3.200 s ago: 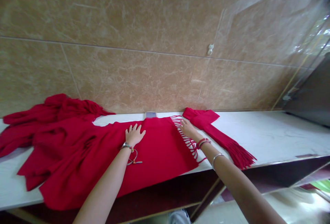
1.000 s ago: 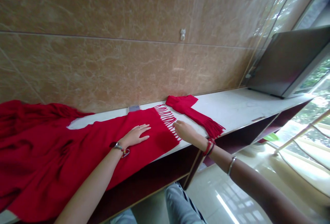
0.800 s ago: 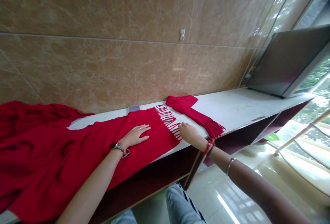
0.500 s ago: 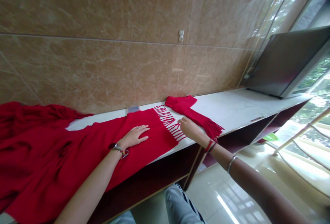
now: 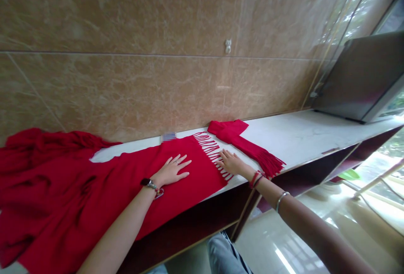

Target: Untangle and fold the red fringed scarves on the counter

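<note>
Veined tile wall (image 5: 132,93), fringed red scarf (image 5: 129,177), left grip (image 5: 169,171) splayed flat, right grip (image 5: 232,164) unclenched

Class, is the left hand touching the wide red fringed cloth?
Touching: the head view shows the left hand spread flat on the wide red fringed cloth.

Scarf (image 5: 245,144) on counter (image 5: 290,133), right of cloth (image 5: 202,173)
</note>
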### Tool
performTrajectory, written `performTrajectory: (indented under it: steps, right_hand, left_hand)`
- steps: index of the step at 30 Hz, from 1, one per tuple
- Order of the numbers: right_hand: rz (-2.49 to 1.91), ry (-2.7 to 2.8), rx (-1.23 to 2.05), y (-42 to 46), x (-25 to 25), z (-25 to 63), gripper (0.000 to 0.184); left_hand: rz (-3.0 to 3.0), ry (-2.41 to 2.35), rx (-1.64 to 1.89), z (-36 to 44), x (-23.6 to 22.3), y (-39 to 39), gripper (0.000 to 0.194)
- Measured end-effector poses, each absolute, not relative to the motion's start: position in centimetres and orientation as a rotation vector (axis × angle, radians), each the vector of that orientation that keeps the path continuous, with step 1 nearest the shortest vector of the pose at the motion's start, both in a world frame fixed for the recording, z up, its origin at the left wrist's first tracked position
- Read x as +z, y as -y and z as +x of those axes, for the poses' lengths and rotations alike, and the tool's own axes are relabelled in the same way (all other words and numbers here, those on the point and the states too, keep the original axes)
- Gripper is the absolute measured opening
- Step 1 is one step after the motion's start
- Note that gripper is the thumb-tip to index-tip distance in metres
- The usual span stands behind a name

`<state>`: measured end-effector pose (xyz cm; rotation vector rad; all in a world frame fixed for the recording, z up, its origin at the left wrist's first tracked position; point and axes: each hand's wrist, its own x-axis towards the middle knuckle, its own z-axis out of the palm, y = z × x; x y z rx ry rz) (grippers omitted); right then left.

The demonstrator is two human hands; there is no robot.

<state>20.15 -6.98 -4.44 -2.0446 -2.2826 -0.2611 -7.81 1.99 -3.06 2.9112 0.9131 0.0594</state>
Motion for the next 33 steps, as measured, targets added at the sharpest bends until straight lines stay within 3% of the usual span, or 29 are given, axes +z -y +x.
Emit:
performTrajectory:
  steps: [6, 10, 15, 20, 25, 33]
  right_hand:
    - [-1.883, 2.238, -0.238, 4.2, -3.1, 17.2, 0.052]
    - [-1.726, 2.357, -0.193, 1.4, -3.8, 15.2, 0.052]
    - [-1.842, 2.321, -0.264, 0.7, -5.5, 17.2, 0.044]
    - [-1.999, 2.215, -0.336, 0.6, -4.9, 19.1, 0.049]
    - [-1.863, 2.214, -0.274, -3.8, -2.9, 17.0, 0.053]
    - [-1.996, 2.096, -0.072, -10.6, -4.3, 15.5, 0.053]
  left_hand:
    - [2.877, -0.979, 0.081, -7.4, -2.5, -1.2, 0.055]
    - [2.822, -1.111, 0.078, -7.4, -2.8, -1.2, 0.063]
    - [2.829, -1.077, 0.063, -7.4, -2.8, -1.4, 0.062]
    - [2.785, -1.407, 0.308, -7.5, -2.8, -1.9, 0.056]
    - [2.482, -1.936, 0.297, -8.6, -4.2, -3.2, 0.076]
    - [2.285, -2.060, 0.129, -8.9, -4.3, -3.5, 0.087]
